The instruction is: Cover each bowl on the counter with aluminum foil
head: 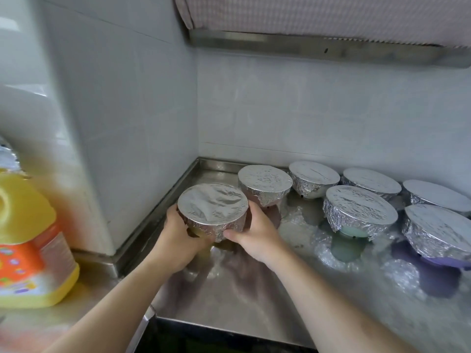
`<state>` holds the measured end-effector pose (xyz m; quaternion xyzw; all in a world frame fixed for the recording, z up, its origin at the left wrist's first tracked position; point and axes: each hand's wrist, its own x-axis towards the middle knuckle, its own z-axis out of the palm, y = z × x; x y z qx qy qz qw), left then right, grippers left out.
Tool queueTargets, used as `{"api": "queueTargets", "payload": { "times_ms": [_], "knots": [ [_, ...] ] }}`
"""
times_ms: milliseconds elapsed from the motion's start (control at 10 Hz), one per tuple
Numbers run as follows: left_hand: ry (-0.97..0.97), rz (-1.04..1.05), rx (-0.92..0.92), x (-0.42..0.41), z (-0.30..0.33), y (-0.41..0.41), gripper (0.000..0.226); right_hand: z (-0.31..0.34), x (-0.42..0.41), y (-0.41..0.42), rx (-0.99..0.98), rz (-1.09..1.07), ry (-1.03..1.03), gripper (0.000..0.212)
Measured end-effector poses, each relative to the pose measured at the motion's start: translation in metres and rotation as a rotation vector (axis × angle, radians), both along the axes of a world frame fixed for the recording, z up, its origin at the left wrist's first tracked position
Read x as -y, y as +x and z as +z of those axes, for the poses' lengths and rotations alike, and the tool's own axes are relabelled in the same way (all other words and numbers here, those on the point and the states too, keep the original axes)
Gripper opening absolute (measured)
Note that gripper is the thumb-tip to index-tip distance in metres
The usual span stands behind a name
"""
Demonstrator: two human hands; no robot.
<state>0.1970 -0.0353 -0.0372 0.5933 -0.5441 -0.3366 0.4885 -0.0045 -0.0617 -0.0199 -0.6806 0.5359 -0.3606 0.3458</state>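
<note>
A foil-covered bowl (212,205) is held between both hands near the left corner of the steel counter (242,296). My left hand (178,235) grips its left side and my right hand (254,235) grips its right side, thumb on the foil skirt. Behind it stands another foil-covered bowl (265,182). Several more foil-covered bowls line the counter to the right, among them one over a pale green bowl (359,208) and one over a purple bowl (438,230).
A yellow and orange detergent jug (28,240) stands on the ledge at left. Tiled walls (132,123) meet in the corner behind the bowls. A steel range hood (331,49) hangs above. The counter's front edge (229,324) is near me.
</note>
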Motion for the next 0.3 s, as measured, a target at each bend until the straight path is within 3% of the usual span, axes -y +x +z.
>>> {"api": "queueTargets", "payload": {
  "times_ms": [300],
  "knots": [
    [0.016, 0.120, 0.036, -0.021, 0.008, -0.006, 0.102, -0.008, -0.006, -0.015, 0.076, -0.036, 0.047, 0.103]
  ]
}}
